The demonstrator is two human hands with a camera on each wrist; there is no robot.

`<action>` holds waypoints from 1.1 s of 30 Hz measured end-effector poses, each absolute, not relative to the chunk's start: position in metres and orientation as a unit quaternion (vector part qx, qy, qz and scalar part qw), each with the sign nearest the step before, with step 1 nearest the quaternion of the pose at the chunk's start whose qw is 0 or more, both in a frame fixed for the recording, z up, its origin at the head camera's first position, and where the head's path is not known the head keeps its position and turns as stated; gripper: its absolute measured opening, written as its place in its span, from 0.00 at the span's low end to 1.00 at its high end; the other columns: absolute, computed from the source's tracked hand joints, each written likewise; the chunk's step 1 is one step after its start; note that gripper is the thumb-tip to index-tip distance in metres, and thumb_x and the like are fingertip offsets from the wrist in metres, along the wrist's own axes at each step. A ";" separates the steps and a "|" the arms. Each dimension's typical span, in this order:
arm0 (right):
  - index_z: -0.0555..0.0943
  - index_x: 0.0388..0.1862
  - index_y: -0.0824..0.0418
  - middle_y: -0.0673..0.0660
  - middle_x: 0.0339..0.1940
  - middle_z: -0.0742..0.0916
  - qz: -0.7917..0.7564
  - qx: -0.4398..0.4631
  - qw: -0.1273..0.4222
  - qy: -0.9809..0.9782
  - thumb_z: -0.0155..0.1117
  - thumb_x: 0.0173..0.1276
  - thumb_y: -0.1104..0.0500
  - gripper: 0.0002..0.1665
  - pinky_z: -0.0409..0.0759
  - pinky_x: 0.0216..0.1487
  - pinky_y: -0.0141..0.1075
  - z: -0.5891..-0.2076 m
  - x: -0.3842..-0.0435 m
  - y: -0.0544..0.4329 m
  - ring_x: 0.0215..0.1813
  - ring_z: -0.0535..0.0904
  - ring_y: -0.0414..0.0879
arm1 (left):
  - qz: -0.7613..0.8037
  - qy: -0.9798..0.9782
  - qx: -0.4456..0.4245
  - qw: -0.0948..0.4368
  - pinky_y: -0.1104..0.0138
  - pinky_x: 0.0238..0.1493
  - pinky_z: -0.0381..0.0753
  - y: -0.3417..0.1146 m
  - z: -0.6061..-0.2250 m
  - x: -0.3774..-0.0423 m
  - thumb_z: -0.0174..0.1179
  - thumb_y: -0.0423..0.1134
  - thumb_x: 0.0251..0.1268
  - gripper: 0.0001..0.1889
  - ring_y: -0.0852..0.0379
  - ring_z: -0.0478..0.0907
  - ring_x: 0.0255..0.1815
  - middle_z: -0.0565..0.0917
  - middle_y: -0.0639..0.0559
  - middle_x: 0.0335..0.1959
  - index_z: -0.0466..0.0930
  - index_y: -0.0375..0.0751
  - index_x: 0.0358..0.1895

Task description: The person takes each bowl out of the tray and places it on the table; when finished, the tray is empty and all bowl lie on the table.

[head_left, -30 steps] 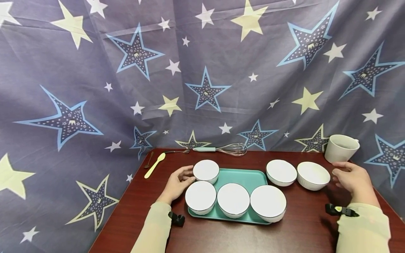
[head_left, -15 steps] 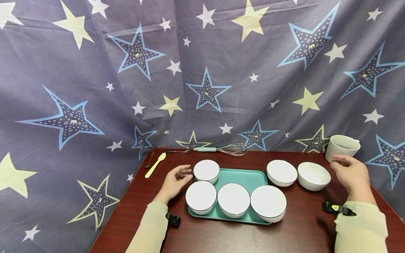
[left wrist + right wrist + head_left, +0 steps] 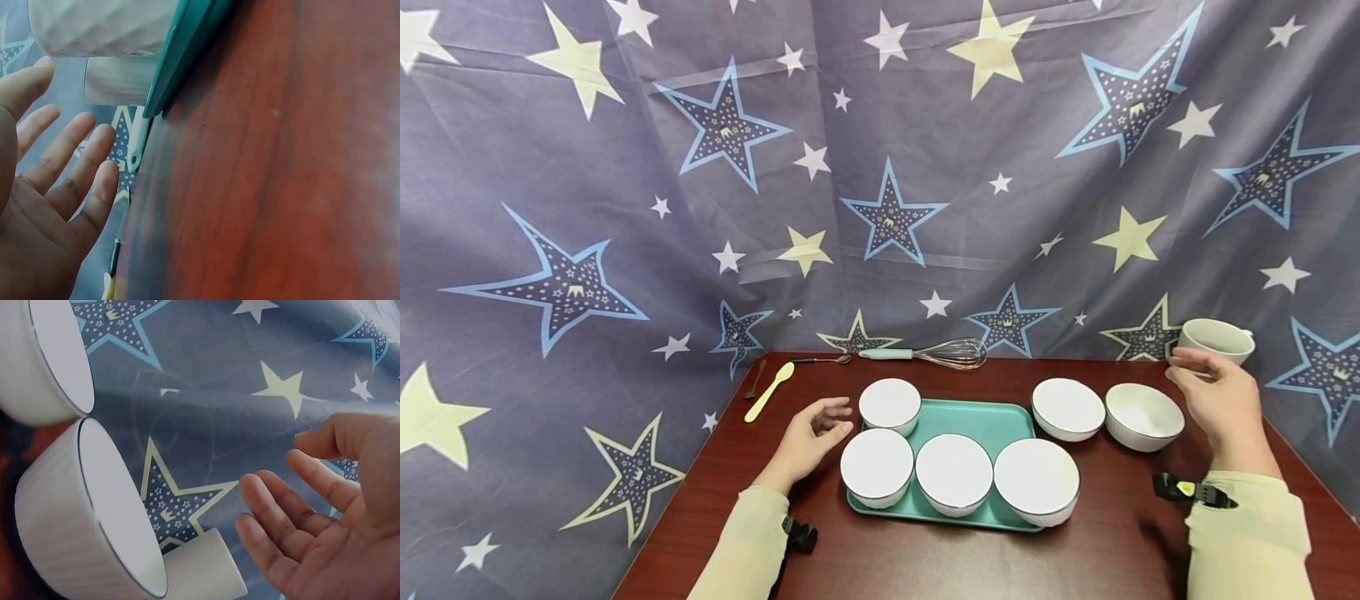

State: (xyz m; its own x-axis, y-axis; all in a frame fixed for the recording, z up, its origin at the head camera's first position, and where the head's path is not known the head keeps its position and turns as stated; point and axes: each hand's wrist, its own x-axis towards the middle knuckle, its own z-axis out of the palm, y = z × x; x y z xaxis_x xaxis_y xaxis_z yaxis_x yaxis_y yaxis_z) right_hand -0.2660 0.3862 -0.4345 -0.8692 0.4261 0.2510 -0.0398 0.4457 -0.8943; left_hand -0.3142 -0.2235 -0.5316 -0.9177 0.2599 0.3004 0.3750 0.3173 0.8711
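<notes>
Drew left hand (image 3: 805, 444) slightly back from rear bowl (image 3: 889, 404) at far-left corner of tray (image 3: 985, 421) — loosely spread, without load. Raised right hand (image 3: 1221, 408) across mug (image 3: 1221, 336) in head view, beside ribbed bowl (image 3: 1142, 414) — likewise loose and bare. Reads as between grips, with both bowls unheld

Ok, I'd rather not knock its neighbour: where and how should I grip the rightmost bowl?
Probably pinch the rightmost bowl at its right rim, from the right: it stands upright, its wall flares toward the rim, and another bowl sits close on its left. The right hand is on that side.
</notes>
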 end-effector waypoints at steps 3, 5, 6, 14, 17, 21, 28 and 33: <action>0.84 0.49 0.39 0.24 0.36 0.82 0.522 -0.104 0.239 -0.812 0.67 0.74 0.59 0.13 0.73 0.38 0.17 -0.431 -0.266 0.382 0.38 0.78 0.18 | -0.549 -0.810 -0.201 0.047 0.54 0.57 0.80 -0.225 -0.531 -0.309 0.68 0.38 0.73 0.24 0.42 0.84 0.55 0.85 0.39 0.59 0.78 0.46 0.69; 0.83 0.49 0.39 0.26 0.37 0.83 0.528 -0.095 0.245 -0.808 0.67 0.74 0.60 0.14 0.73 0.39 0.17 -0.428 -0.266 0.377 0.39 0.78 0.19 | -0.547 -0.811 -0.203 0.045 0.53 0.57 0.80 -0.225 -0.529 -0.305 0.68 0.37 0.73 0.24 0.40 0.84 0.56 0.85 0.37 0.59 0.77 0.45 0.70; 0.83 0.50 0.40 0.26 0.38 0.83 0.529 -0.089 0.245 -0.807 0.67 0.74 0.60 0.14 0.73 0.39 0.17 -0.427 -0.267 0.374 0.39 0.78 0.19 | -0.545 -0.812 -0.202 0.043 0.53 0.57 0.79 -0.226 -0.527 -0.302 0.67 0.36 0.74 0.24 0.39 0.83 0.56 0.84 0.35 0.60 0.76 0.44 0.70; 0.82 0.55 0.48 0.29 0.42 0.83 0.519 -0.040 0.252 -0.816 0.66 0.75 0.60 0.13 0.73 0.43 0.18 -0.420 -0.269 0.349 0.42 0.78 0.25 | -0.544 -0.811 -0.214 0.036 0.57 0.53 0.81 -0.228 -0.516 -0.280 0.68 0.37 0.72 0.25 0.41 0.84 0.55 0.84 0.35 0.60 0.77 0.46 0.70; 0.82 0.55 0.47 0.29 0.42 0.82 0.519 -0.037 0.249 -0.817 0.66 0.75 0.60 0.13 0.73 0.43 0.18 -0.418 -0.269 0.341 0.43 0.78 0.27 | -0.539 -0.814 -0.215 0.029 0.60 0.53 0.81 -0.233 -0.523 -0.280 0.70 0.40 0.72 0.26 0.46 0.84 0.56 0.84 0.39 0.61 0.77 0.51 0.71; 0.82 0.56 0.50 0.30 0.42 0.82 0.529 -0.030 0.249 -0.811 0.65 0.75 0.62 0.14 0.74 0.43 0.18 -0.416 -0.271 0.333 0.42 0.79 0.27 | -0.538 -0.812 -0.223 0.016 0.60 0.55 0.82 -0.234 -0.523 -0.274 0.70 0.41 0.72 0.28 0.47 0.83 0.57 0.83 0.40 0.62 0.75 0.51 0.72; 0.82 0.60 0.56 0.36 0.46 0.84 0.534 -0.029 0.246 -0.808 0.66 0.75 0.61 0.17 0.75 0.43 0.20 -0.418 -0.277 0.315 0.42 0.79 0.29 | -0.534 -0.812 -0.234 -0.011 0.58 0.57 0.81 -0.233 -0.524 -0.263 0.69 0.39 0.72 0.31 0.45 0.81 0.60 0.80 0.41 0.66 0.71 0.50 0.76; 0.78 0.68 0.66 0.60 0.59 0.85 0.515 -0.018 0.229 -0.826 0.65 0.76 0.59 0.24 0.74 0.44 0.21 -0.415 -0.280 0.296 0.45 0.78 0.30 | -0.522 -0.815 -0.251 -0.029 0.57 0.56 0.82 -0.232 -0.527 -0.261 0.72 0.39 0.69 0.36 0.45 0.80 0.62 0.79 0.45 0.68 0.68 0.43 0.78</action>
